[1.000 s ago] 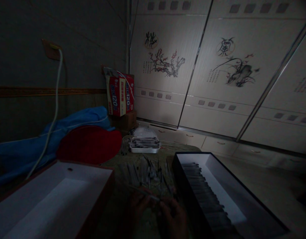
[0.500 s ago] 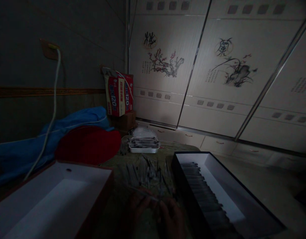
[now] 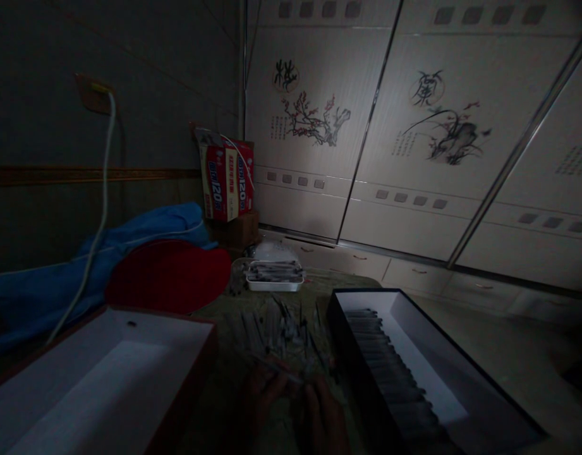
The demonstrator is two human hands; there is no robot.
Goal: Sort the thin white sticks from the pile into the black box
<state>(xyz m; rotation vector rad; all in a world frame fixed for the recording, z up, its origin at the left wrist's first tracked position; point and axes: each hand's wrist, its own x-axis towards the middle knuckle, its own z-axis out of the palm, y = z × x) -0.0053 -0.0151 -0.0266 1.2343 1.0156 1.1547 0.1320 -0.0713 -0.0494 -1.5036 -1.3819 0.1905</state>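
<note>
The scene is very dark. My left hand (image 3: pixel 261 398) and my right hand (image 3: pixel 325 417) meet low in the middle, fingers pinched together round a thin grey stick (image 3: pixel 280 370) held between them. Just beyond them lies a loose heap of similar grey sticks (image 3: pixel 277 328) on the table. To the right stands a long black box (image 3: pixel 466 385) with a row of sticks (image 3: pixel 380 366) laid along its left side.
A large red box with a white inside (image 3: pixel 105 373) sits at the left. Behind it are a red round lid (image 3: pixel 167 275) and blue cloth (image 3: pixel 58 272). A small white tray of sticks (image 3: pixel 274 276) stands farther back. A cable (image 3: pixel 101 208) hangs from a wall socket.
Both hands have dropped slightly lower in view and drawn closer together, still on the stick. Nothing else has moved.
</note>
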